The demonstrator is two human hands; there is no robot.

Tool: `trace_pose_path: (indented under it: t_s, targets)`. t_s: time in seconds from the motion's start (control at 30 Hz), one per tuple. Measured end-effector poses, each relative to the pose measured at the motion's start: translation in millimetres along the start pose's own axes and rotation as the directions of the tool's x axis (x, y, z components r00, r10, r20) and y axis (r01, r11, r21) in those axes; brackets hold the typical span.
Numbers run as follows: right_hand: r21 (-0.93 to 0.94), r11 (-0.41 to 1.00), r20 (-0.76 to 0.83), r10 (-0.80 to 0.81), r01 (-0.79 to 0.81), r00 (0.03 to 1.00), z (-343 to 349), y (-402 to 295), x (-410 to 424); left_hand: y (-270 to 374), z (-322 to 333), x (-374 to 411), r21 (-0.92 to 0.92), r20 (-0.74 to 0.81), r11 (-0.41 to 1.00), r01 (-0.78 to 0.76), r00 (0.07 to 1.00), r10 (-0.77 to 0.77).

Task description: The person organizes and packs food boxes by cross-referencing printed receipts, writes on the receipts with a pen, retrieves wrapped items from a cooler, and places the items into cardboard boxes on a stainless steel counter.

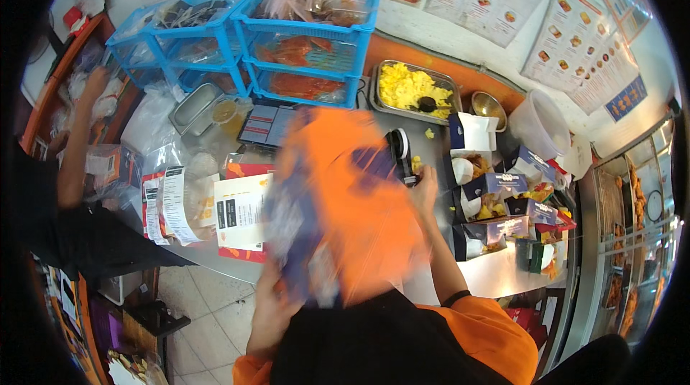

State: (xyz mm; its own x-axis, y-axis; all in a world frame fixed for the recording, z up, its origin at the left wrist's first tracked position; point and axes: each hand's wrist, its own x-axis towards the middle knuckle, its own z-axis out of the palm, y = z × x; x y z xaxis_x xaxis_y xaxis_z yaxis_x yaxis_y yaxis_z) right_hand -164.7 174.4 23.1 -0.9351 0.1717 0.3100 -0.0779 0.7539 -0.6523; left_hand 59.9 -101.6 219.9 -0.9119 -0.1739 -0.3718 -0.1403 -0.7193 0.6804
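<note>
A large orange and navy printed package [350, 185], heavily blurred, hangs in front of my body and hides the middle of the counter. At its lower left edge my left hand [272, 299] grips it. My right hand [425, 191] is at the package's right side, with curled fingers against the lower end of a black and white tool [400, 150]. Whether these fingers grip the tool or the package cannot be told. Open food boxes [493, 188] with fried food and yellow rice stand to the right of that hand.
A metal tray of yellow rice [412, 86] with a black scoop stands at the back. Stacked blue baskets [307, 24] hold packets. Red and white boxes [242, 212] with printed slips lie left, near a tablet [265, 123]. Another person's arm [78, 142] reaches into the left shelf.
</note>
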Motion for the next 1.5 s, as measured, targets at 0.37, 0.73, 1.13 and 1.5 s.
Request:
trace_pose_path:
  t_s: [0.37,0.73,1.13,1.5]
  targets:
    - [0.410,0.908,0.052,0.070,-0.085,0.996,-2,47,-20,-127,26,139,-0.494,0.299,0.680,0.542,0.840,-0.452]
    - [0.733,0.666,0.234,-0.051,-0.141,0.971,-61,-9,-19,-143,37,126,-0.431,0.161,0.797,0.423,0.905,-0.394]
    - [0.637,0.745,0.439,-0.140,-0.198,0.888,-96,-31,-44,-164,34,114,-0.310,0.192,0.777,0.547,0.837,-0.513]
    - [0.493,0.869,0.483,-0.317,0.045,0.816,-148,-87,-45,-174,26,127,-0.287,0.148,0.806,0.518,0.855,-0.497]
